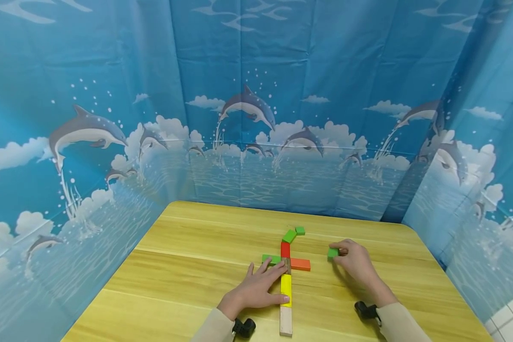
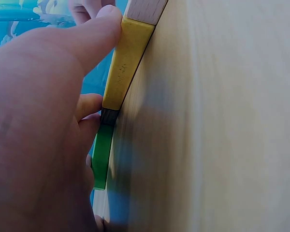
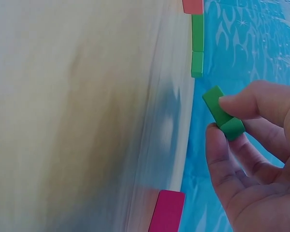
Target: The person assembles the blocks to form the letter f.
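Observation:
Flat coloured wooden blocks lie in a cross on the wooden table point(image 1: 188, 266): a plain block point(image 1: 285, 321), a yellow block point(image 1: 286, 287), a red block point(image 1: 285, 249), an orange block point(image 1: 300, 264) and a green block point(image 1: 270, 259). My left hand point(image 1: 261, 287) rests flat by the cross, fingers straight; its thumb touches the yellow block point(image 2: 125, 63) and its fingertips reach the green block point(image 2: 102, 154). My right hand point(image 1: 355, 259) pinches a small green block point(image 1: 333, 252) between thumb and fingers point(image 3: 222, 116), to the right of the cross.
Two more green blocks point(image 1: 293, 233) continue the line beyond the red one. A blue dolphin-print curtain point(image 1: 256, 118) walls the table at the back and on both sides. White floor tiles point(image 1: 510, 323) show at the lower right.

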### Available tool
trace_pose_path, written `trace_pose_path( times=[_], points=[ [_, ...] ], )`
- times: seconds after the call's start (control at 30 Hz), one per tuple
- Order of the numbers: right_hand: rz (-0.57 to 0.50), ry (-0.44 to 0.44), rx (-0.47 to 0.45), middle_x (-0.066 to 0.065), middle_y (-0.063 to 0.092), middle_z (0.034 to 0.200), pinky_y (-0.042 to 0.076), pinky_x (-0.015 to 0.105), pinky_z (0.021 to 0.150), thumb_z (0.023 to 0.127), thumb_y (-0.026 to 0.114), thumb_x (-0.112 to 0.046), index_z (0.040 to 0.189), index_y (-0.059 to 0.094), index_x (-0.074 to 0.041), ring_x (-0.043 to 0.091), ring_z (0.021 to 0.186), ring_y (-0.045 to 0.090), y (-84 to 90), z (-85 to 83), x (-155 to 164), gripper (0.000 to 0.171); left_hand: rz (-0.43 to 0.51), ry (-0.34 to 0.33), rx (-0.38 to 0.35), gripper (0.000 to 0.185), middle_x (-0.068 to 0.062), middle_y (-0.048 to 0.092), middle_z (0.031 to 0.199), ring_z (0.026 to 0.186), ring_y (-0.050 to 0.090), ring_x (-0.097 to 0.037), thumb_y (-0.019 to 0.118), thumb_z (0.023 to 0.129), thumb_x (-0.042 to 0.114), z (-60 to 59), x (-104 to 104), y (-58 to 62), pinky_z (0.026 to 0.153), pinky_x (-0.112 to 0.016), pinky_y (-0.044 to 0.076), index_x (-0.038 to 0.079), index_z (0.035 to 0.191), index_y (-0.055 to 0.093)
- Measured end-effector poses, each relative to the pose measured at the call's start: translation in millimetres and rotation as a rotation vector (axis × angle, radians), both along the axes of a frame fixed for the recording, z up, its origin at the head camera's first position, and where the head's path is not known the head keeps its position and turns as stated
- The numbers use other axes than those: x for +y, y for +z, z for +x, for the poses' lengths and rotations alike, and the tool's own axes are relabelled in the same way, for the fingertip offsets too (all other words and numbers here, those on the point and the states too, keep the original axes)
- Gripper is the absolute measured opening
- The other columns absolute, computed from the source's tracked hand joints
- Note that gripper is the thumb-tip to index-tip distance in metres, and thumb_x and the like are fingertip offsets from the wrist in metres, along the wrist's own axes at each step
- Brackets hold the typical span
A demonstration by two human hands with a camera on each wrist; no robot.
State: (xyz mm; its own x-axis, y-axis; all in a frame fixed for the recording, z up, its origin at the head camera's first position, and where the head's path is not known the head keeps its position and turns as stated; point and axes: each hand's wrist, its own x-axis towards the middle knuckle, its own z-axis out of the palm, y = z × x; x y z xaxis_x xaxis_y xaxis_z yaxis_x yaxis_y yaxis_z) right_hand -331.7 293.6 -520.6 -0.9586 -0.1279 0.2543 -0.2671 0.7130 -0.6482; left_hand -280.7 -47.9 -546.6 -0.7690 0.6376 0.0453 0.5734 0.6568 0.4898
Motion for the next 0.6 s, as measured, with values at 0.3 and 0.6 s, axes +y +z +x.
trace_pose_path(
  times=[0.3,0.6],
  points=[
    [-0.011,0.001,-0.011,0.014,0.064,0.122,0.058,0.042,0.077,0.087,0.073,-0.001,0.125,0.072,-0.007,0.034,0.107,0.065,-3.2,-13.5,-3.7,0.038,0.010,-0.004,-0.009,0.079,0.012,0.016,0.166,0.154,0.004,-0.027,0.049,0.095,0.070,-1.0,-0.6,-0.1,0.112,-0.073,0.002,0.032,0.161,0.026],
    [-0.011,-0.002,-0.026,0.017,0.063,0.123,0.057,0.040,0.073,0.089,0.071,-0.003,0.125,0.072,-0.006,0.032,0.102,0.065,-10.2,-30.1,-7.7,0.036,0.011,-0.009,-0.006,0.079,0.012,0.016,0.167,0.154,0.003,-0.027,0.049,0.096,0.068,-1.5,-0.5,0.0,0.112,-0.073,0.003,0.031,0.161,0.026]
  ],
)
